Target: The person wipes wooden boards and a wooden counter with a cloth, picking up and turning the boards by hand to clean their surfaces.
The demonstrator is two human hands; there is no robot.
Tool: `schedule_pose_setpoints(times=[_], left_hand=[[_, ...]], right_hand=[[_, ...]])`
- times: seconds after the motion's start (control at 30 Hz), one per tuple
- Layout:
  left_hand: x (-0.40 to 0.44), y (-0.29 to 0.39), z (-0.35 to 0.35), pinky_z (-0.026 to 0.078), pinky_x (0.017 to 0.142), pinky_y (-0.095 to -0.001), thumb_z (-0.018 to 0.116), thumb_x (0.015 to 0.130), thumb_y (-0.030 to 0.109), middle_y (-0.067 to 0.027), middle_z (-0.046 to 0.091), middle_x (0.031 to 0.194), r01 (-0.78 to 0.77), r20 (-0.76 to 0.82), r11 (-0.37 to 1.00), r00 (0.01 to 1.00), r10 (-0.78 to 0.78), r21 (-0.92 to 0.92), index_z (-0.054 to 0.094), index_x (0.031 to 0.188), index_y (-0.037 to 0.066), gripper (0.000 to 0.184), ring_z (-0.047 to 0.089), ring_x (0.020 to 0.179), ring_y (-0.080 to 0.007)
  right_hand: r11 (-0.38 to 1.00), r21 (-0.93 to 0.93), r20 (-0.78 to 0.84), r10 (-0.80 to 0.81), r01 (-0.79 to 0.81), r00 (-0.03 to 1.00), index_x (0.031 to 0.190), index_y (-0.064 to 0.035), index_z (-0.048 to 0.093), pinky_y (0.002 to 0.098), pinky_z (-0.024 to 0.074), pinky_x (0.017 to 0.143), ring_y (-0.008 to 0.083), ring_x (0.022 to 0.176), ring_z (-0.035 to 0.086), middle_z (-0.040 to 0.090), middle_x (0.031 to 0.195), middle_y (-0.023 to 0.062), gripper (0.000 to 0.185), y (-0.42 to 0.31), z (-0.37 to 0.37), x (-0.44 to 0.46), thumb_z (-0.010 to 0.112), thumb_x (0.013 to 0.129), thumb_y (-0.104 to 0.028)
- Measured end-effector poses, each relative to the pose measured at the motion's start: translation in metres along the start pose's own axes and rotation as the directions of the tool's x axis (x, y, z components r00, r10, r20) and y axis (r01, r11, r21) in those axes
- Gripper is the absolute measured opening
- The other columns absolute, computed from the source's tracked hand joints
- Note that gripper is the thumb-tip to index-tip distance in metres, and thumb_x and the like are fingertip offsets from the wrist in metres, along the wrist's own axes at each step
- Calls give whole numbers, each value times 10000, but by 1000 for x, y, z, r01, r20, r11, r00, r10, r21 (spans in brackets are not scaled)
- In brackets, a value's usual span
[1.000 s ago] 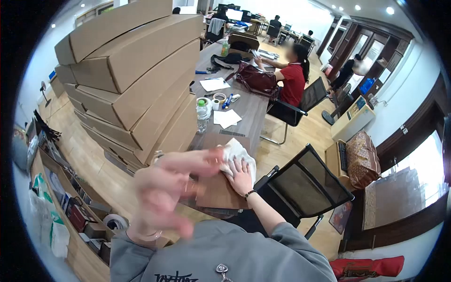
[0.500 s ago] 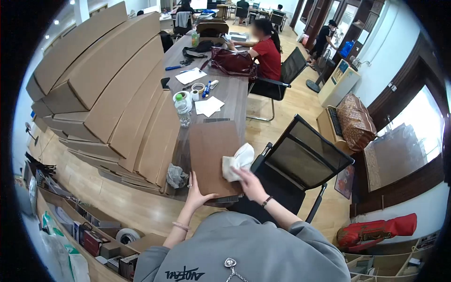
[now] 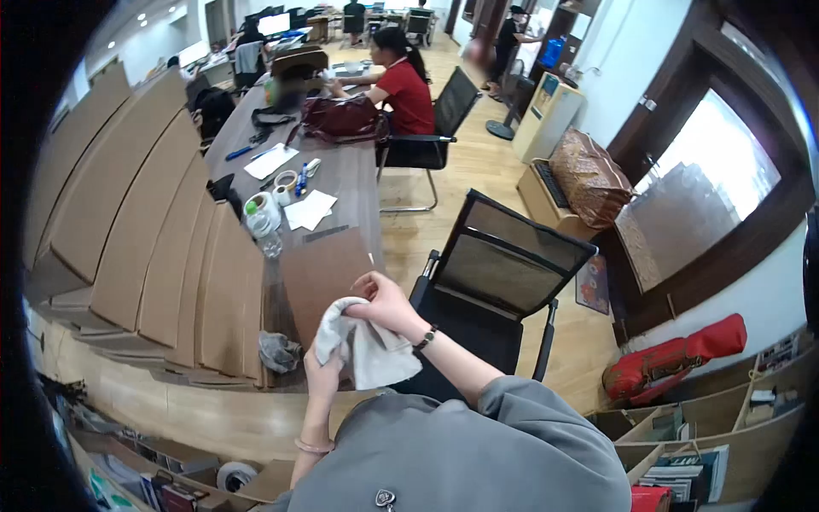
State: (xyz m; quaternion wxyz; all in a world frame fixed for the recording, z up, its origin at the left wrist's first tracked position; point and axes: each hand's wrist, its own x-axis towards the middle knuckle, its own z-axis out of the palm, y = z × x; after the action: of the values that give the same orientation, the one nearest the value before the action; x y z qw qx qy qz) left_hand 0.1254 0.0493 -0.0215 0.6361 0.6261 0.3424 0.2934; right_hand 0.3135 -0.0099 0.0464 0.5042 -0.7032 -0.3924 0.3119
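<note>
Stacked cardboard boxes (image 3: 136,222), green-capped bottle (image 3: 269,239), maroon bag (image 3: 341,118) near seated person (image 3: 408,98), mesh-backed chair (image 3: 503,260)

1. My view looks from my head, above and behind my fingers (image 3: 377,283), facing forward and steeply down past them.
2. It sits close: my grey shirt (image 3: 452,444) fills the bottom middle, nearer the lens than my fingers.
3. Beyond my fingers, it faces lengthwise along the tabletop (image 3: 351,189).
4. Its wide, dark-cornered field takes in cardboard boxes (image 3: 145,230) left of my fingers and a door (image 3: 708,179) far right.
</note>
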Motion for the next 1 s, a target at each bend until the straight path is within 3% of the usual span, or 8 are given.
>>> schedule_pose_setpoints(times=[0.1,0.17,0.27,0.33,0.43,0.57,0.83,1.0], left_hand=[[14,-3,9,439,906,-321,608,864,98,-123,618,1127,28,-72,996,997,-34,-80,544,1199,-42,369,581,1017,-190],[22,-14,12,431,918,-331,555,904,88,-143,575,1211,48,-174,993,982,-66,-106,503,1249,-39,372,557,1083,-192],[29,-39,10,386,999,-365,601,904,151,-190,463,1351,65,206,930,968,-147,361,393,1367,-25,537,481,1227,-252],[21,-11,12,369,1019,-356,629,881,154,-190,446,1370,36,271,984,959,-83,173,345,1396,-22,615,462,1248,-254],[3,0,8,334,1060,-336,687,834,161,-190,413,1409,54,321,972,947,24,-230,249,1454,-14,780,423,1290,-258],[-3,-43,-29,173,1152,-419,814,695,272,-247,177,1525,-157,129,723,987,94,672,38,1491,-5,1146,150,1432,-337],[-12,-48,-28,59,1162,-487,903,422,486,-245,-33,1546,-163,193,583,981,10,796,-101,1470,-8,1533,-25,1435,-394],[-16,-56,-23,48,1162,-489,891,422,510,-270,-31,1537,-160,170,533,985,31,831,-91,1468,-20,1530,-26,1434,-399]], right_hand=[[828,379,231,348,-414,908,1117,-43,617,268,461,844,155,931,596,649,985,75,510,26,27,-1,764,759,-376],[324,729,498,354,-603,792,1185,-52,576,250,451,851,162,998,582,609,1151,77,547,39,53,-13,724,800,-411],[515,763,309,239,-390,921,1232,-86,550,332,436,918,240,1128,526,511,1301,123,536,48,68,-16,697,819,-394],[598,749,218,185,-286,958,1255,-103,537,373,428,951,279,1193,498,461,1376,145,532,41,57,-15,684,828,-385],[932,192,-287,-247,309,925,1250,-107,538,523,335,1037,421,1334,316,287,1489,194,499,34,30,-24,652,837,-364],[734,-396,268,-483,552,834,1261,-75,516,631,217,1065,507,1360,189,203,1510,227,529,79,31,-45,639,823,-345],[580,-712,282,-279,395,918,1293,-18,464,649,164,1073,489,1389,122,182,1493,284,664,98,57,-12,650,775,-389],[768,-616,-191,-363,176,912,1342,-7,402,561,186,1113,456,1393,158,184,1491,289,760,106,51,55,674,732,-369]])
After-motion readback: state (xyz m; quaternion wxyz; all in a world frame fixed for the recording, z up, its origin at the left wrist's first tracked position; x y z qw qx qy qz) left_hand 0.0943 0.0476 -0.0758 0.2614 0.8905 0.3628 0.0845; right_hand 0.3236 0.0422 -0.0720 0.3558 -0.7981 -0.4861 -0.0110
